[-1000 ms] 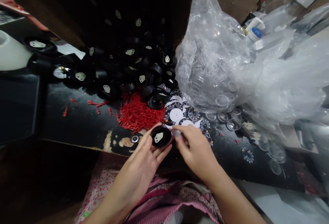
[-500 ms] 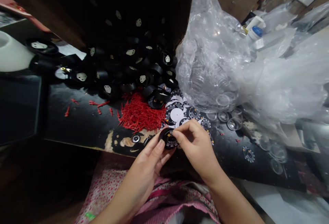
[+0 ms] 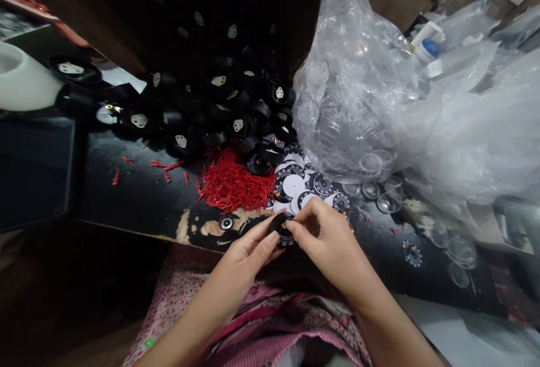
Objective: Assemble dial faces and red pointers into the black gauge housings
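Observation:
My left hand (image 3: 248, 257) is closed around a round black gauge housing (image 3: 276, 222), tilted up near the table's front edge. A black dial with white markings and a yellow mark (image 3: 287, 238) sits inside its rim. Thumb and forefinger of my right hand (image 3: 324, 238) are pinched together at the dial's face; whatever is between them is hidden. Just beyond my hands lie a heap of red pointers (image 3: 236, 181) and a spread of loose dial discs (image 3: 293, 186), some showing their white backs.
Many black housings (image 3: 181, 142) spill from a dark box at the back. A plastic bag (image 3: 350, 103) of clear round covers stands to the right, with loose covers (image 3: 388, 201) beside it. A small ring-shaped part (image 3: 226, 223) lies at the front edge. A white container (image 3: 25, 77) is far left.
The whole view has shifted slightly. Both hands stay together at the housing, which is turned a little, and the right fingertips remain at the dial.

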Demonstrator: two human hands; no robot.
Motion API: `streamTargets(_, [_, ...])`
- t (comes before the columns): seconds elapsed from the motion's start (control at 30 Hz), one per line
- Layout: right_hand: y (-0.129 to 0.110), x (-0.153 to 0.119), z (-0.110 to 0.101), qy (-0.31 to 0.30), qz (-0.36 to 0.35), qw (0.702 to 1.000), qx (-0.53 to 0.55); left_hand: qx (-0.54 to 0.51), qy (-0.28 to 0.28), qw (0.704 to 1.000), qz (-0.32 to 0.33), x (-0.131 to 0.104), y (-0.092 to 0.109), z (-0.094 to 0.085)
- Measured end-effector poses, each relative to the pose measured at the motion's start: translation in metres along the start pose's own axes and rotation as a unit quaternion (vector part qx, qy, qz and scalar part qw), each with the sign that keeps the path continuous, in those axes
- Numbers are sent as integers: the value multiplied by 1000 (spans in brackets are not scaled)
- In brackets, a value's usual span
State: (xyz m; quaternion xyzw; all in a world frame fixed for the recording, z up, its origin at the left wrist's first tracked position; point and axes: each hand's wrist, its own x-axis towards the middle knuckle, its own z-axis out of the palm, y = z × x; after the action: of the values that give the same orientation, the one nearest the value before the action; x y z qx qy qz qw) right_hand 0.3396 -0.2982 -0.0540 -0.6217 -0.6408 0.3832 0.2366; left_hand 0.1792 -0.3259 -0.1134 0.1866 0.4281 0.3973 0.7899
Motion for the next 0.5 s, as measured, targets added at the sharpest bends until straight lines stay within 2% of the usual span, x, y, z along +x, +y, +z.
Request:
streamTargets(0.07, [3, -1, 2, 7, 7, 1000, 10, -9, 2, 1000, 6, 0, -1, 1])
streamTargets(0.17, [9, -4, 6, -18, 16, 998, 57, -9, 18, 1000, -6, 2, -2, 1])
streamTargets(0.3, [15, -8, 13, -29, 22, 994, 108, 31, 12, 999, 4, 4, -4, 2])
streamTargets(0.43, [18, -12, 10, -37, 14, 988, 146, 172, 18, 981, 92, 1, -4, 0])
streamTargets(0.5, [20, -15, 3, -67, -5, 986, 151, 308, 35, 935, 170, -3, -4, -8])
